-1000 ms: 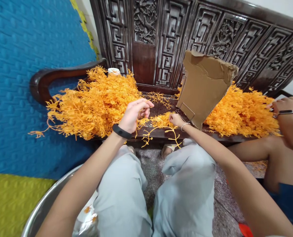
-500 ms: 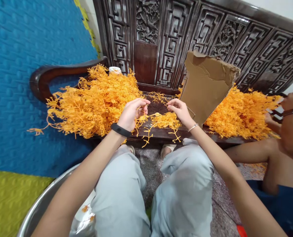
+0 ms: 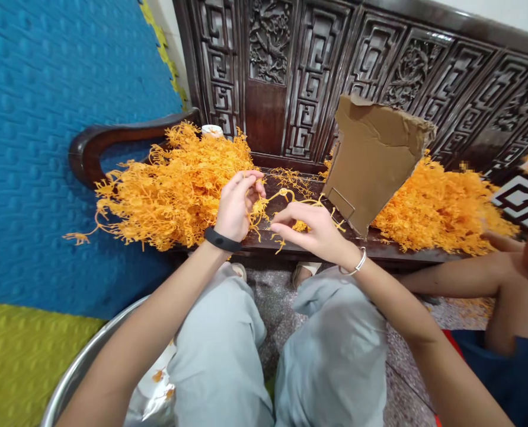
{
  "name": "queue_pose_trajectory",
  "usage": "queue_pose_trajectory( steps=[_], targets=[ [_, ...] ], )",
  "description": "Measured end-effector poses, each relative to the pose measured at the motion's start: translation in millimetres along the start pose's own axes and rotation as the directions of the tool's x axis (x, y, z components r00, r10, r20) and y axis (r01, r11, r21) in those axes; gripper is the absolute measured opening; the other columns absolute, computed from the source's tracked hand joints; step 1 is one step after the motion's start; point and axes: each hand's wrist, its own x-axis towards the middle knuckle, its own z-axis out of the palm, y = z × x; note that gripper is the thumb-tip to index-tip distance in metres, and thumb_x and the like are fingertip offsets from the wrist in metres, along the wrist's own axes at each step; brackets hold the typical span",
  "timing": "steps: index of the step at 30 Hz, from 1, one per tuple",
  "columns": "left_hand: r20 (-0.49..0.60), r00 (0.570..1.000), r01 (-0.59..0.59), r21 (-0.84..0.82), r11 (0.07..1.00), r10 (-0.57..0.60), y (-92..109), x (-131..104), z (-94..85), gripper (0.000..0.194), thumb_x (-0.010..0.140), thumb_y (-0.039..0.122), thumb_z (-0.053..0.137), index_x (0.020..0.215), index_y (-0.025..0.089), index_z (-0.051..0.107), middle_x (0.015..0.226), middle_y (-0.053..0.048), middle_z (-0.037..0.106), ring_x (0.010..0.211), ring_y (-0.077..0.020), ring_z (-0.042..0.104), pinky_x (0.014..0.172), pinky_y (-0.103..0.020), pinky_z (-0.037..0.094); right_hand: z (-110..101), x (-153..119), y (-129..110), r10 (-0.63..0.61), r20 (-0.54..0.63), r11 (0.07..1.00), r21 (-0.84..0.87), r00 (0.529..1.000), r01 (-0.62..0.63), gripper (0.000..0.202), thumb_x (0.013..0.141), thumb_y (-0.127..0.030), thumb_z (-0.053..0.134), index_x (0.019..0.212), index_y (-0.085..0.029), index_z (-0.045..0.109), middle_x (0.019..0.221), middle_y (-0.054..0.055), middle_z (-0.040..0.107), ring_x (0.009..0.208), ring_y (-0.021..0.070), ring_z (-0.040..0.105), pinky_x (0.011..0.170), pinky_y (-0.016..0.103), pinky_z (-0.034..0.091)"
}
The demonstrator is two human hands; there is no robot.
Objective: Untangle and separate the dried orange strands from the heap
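Note:
Orange branching plastic strands form a large pile (image 3: pixel 179 184) at the left of the dark wooden bench (image 3: pixel 370 252). Beside its right edge, my left hand (image 3: pixel 241 204), with a black wristband, has its fingers curled in a pinch on an orange strand (image 3: pixel 259 209). A small pale ring-like piece (image 3: pixel 284 192) joins strands between my hands. My right hand (image 3: pixel 310 231), with a silver bracelet, reaches over the small loose strands. Its thumb and forefinger come close together at the tips, and whether anything is between them is too small to tell.
A cardboard piece (image 3: pixel 374 160) leans upright on the bench, a thin metal frame (image 3: pixel 341 203) at its foot. Behind it lies another orange pile (image 3: pixel 441 207), near a person's arm (image 3: pixel 463 274) at the right. A metal basin (image 3: pixel 74 367) stands lower left.
My right hand has moved down and left, towards my left hand, over the loose strands. The joined strands now stretch farther right. The person's hand at the right has dropped lower.

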Motion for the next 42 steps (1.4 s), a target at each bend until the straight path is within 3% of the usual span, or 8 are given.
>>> queue_pose_trajectory(
  steps=[6, 12, 18, 22, 26, 30, 38, 42],
  targets=[
    [0.137, 0.983, -0.130, 0.058, 0.990, 0.121, 5.0, -16.3, 12.3, 0.011, 0.082, 0.016, 0.049, 0.077, 0.017, 0.059, 0.067, 0.001, 0.053, 0.064, -0.0072, 0.054, 0.064, -0.018, 0.045, 11.5, 4.0, 2.6, 0.233, -0.107, 0.971, -0.023, 0.967, -0.236, 0.029, 0.080, -0.041, 0.058, 0.068, -0.014, 0.058, 0.066, 0.001, 0.059, 0.060, 0.0099, 0.051, 0.060, 0.023, 0.041],
    [0.258, 0.938, -0.291, 0.215, 0.932, 0.233, 4.9, -22.1, 13.6, 0.009, 0.075, 0.016, 0.061, 0.083, 0.018, 0.059, 0.083, 0.000, 0.057, 0.075, -0.0092, 0.058, 0.075, -0.022, 0.047, 5.1, 3.8, 1.7, 0.239, -0.257, 0.971, 0.036, 0.937, -0.238, 0.015, 0.079, -0.025, 0.058, 0.067, -0.016, 0.056, 0.064, -0.001, 0.058, 0.061, 0.0098, 0.051, 0.062, 0.024, 0.042],
    [0.293, 0.955, -0.121, 0.254, 0.960, 0.043, 4.6, -16.9, 6.8, 0.021, 0.065, 0.012, 0.067, 0.084, 0.017, 0.060, 0.083, 0.000, 0.061, 0.081, -0.0118, 0.058, 0.076, -0.025, 0.048, -7.6, -0.4, 10.7, 0.229, -0.337, 0.973, 0.086, 0.913, -0.213, 0.006, 0.077, -0.018, 0.057, 0.082, -0.017, 0.058, 0.076, -0.001, 0.059, 0.069, 0.0104, 0.054, 0.068, 0.026, 0.046],
    [0.381, 0.911, 0.042, 0.292, 0.955, -0.156, 4.8, -17.6, 5.2, 0.027, 0.065, 0.014, 0.068, 0.091, 0.017, 0.063, 0.098, -0.002, 0.064, 0.089, -0.0135, 0.060, 0.083, -0.026, 0.047, -12.9, -1.5, 15.2, 0.250, -0.280, 0.957, 0.217, 0.927, -0.193, 0.007, 0.077, -0.021, 0.059, 0.083, -0.019, 0.056, 0.079, 0.000, 0.058, 0.073, 0.0108, 0.056, 0.071, 0.027, 0.048],
    [0.416, 0.904, -0.047, 0.328, 0.943, -0.100, 4.1, -17.2, 6.2, 0.022, 0.068, 0.021, 0.069, 0.089, 0.017, 0.068, 0.101, -0.004, 0.066, 0.099, -0.0162, 0.058, 0.090, -0.026, 0.043, -16.3, -1.0, 17.2, 0.271, -0.201, 0.929, 0.311, 0.941, -0.201, 0.016, 0.075, -0.029, 0.065, 0.076, -0.018, 0.053, 0.077, 0.000, 0.056, 0.076, 0.0121, 0.055, 0.074, 0.029, 0.048],
    [0.393, 0.919, -0.088, 0.314, 0.945, -0.045, 3.7, -16.8, 6.8, 0.013, 0.070, 0.027, 0.069, 0.077, 0.016, 0.068, 0.086, -0.003, 0.068, 0.085, -0.0146, 0.062, 0.083, -0.027, 0.047, -19.8, -0.2, 18.4, 0.334, -0.128, 0.863, 0.439, 0.934, -0.249, 0.021, 0.071, -0.032, 0.068, 0.072, -0.018, 0.052, 0.075, 0.000, 0.055, 0.073, 0.0113, 0.055, 0.072, 0.028, 0.048],
    [0.354, 0.931, 0.045, 0.121, 0.992, -0.085, 10.4, -16.9, 13.1, 0.010, 0.077, 0.022, 0.057, 0.070, 0.015, 0.053, 0.084, -0.004, 0.070, 0.082, -0.0146, 0.065, 0.082, -0.029, 0.049, -26.6, 3.9, 27.8, 0.480, -0.202, 0.735, 0.624, 0.854, -0.265, 0.022, 0.072, -0.031, 0.064, 0.073, -0.020, 0.046, 0.072, -0.002, 0.055, 0.065, 0.0095, 0.057, 0.072, 0.029, 0.050],
    [0.372, 0.919, 0.081, 0.137, 0.987, -0.127, 10.1, -17.3, 14.9, 0.016, 0.075, 0.026, 0.060, 0.069, 0.016, 0.049, 0.081, -0.005, 0.070, 0.082, -0.0154, 0.065, 0.079, -0.029, 0.049, -26.0, 4.2, 29.8, 0.491, -0.181, 0.707, 0.655, 0.852, -0.268, 0.021, 0.072, -0.028, 0.064, 0.074, -0.020, 0.045, 0.066, -0.004, 0.055, 0.062, 0.0095, 0.058, 0.070, 0.028, 0.051]
  ],
)
